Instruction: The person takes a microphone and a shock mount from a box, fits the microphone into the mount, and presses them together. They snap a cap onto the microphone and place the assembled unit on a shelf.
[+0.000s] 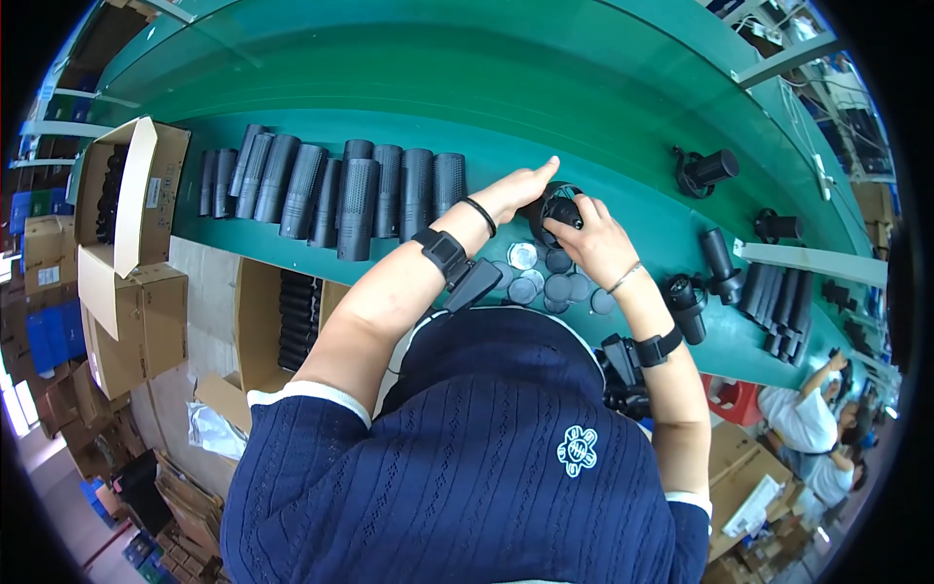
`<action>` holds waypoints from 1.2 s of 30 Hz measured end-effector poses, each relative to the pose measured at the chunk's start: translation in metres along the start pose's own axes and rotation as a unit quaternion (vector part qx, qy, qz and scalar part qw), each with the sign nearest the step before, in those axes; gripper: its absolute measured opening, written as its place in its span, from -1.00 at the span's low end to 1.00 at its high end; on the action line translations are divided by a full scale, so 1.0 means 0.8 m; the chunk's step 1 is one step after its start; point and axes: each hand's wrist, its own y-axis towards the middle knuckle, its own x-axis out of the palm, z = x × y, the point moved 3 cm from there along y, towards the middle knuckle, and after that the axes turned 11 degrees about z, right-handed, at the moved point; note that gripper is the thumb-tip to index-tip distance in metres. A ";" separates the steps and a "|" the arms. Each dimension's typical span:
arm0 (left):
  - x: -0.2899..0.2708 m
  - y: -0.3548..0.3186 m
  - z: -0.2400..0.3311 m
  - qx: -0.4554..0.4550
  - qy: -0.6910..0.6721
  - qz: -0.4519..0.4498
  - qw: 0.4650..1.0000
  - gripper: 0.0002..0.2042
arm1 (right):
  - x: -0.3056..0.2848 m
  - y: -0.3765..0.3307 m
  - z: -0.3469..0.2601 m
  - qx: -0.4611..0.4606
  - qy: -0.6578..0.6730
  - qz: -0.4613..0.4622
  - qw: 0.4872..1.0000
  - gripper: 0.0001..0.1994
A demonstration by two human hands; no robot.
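Left hand [518, 193] and right hand [595, 241] both hold one black round part [557, 207] over green bench [637, 195].
Left wraps its left side, thumb raised; right fingers curl on its right side. Grey discs [557, 288] just below, black tubes [358, 209] rowed left, black clamp-like assembly [689, 310] right.

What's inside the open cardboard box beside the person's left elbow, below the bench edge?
A column of dark, rounded parts shows inside the open cardboard box. Whatever lies beneath them is covered, so the full contents can't be told.
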 end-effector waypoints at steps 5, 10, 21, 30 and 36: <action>0.003 -0.003 0.010 0.005 0.034 0.002 0.999 -0.18 | 0.006 0.003 -0.006 -0.009 -0.068 -0.062 0.996 -0.64; 0.005 0.002 0.013 0.010 0.074 -0.044 0.996 -0.14 | 0.007 -0.005 -0.006 -0.027 -0.071 -0.023 0.997 -0.56; 0.012 0.011 0.009 0.048 0.071 -0.018 0.996 -0.25 | 0.017 -0.009 -0.008 0.054 -0.036 -0.034 0.997 -0.57; -0.004 -0.019 -0.030 0.025 -0.011 0.004 1.000 -0.45 | 0.012 0.000 0.048 0.297 0.196 0.065 0.932 -0.68; -0.005 -0.027 -0.034 0.032 -0.056 -0.005 0.998 -0.47 | 0.012 0.001 0.039 0.280 0.191 0.054 0.939 -0.57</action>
